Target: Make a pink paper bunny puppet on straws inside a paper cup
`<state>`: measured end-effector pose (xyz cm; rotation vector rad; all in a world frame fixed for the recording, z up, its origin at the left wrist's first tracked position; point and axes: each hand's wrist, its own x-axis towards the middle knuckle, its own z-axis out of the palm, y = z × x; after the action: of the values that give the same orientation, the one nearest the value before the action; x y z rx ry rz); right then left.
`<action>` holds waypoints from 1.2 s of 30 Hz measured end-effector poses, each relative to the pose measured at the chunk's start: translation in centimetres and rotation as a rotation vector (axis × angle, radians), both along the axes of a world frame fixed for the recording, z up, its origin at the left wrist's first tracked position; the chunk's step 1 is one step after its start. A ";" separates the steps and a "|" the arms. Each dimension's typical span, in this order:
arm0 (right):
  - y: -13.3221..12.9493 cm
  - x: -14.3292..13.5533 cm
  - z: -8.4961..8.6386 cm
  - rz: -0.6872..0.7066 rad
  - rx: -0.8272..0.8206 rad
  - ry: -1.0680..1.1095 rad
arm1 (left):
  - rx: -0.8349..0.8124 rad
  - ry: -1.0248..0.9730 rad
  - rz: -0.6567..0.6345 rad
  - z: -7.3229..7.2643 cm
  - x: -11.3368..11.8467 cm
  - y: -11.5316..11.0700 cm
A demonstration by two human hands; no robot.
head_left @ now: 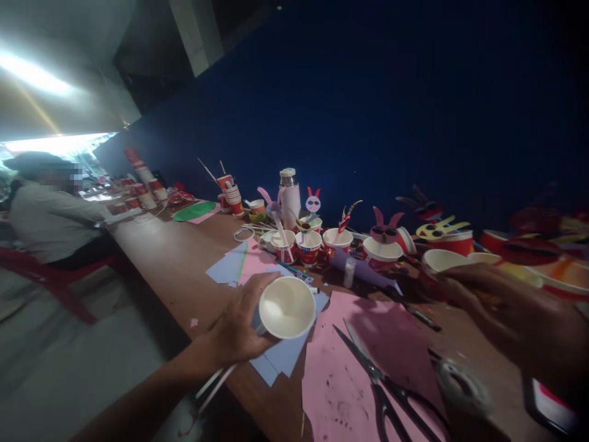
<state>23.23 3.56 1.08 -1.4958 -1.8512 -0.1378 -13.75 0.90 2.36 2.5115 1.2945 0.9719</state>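
**Tabletop (151, 240) packed, white cup (288, 310) in hand!**

Rabbit-faced cups (383, 253) stand back, likely sparing room for scissors (375, 372). Left hand (237, 319) grips the white cup over blue sheets (276, 361); right hand (501, 301) blurs by a second cup (442, 260), grip impossible to tell.

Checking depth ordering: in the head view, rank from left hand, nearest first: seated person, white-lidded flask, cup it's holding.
1. Cup: in the left hand's grip.
2. White-lidded flask: beyond the hand, standing on the table.
3. Seated person: at far left.
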 end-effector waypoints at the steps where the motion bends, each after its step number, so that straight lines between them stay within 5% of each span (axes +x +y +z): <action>1: -1.1 -1.5 0.6 0.108 -0.103 0.130 | 0.012 -0.014 -0.029 -0.1 0.8 -0.5; 5: -5.0 -6.3 1.4 0.444 -0.336 0.279 | -0.052 -0.107 -0.087 0.1 4.3 -2.3; 12: -7.4 -8.9 -0.3 0.540 -0.403 0.170 | -0.298 -0.123 -0.224 -0.2 8.7 -4.2; 17: -7.2 -9.1 0.5 0.512 -0.581 0.216 | -0.430 0.066 -0.197 0.8 5.2 -3.3; 20: -7.3 -9.6 0.9 0.592 -0.632 0.224 | -0.511 0.032 0.177 0.9 1.5 -0.8; 22: -7.3 -10.1 0.7 0.626 -0.636 0.205 | -0.486 0.089 0.299 0.1 -0.4 1.0; 30: -6.9 -10.3 -1.4 0.637 -0.601 0.119 | -0.606 0.122 0.270 -4.9 -1.3 4.3; 36: -6.8 -9.9 -1.3 0.652 -0.596 0.125 | -0.684 0.040 0.255 -4.0 -2.0 4.3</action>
<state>13.29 -3.23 -0.23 -1.1251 -2.2821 0.8584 -15.74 5.19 -1.60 1.8805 1.6376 0.4018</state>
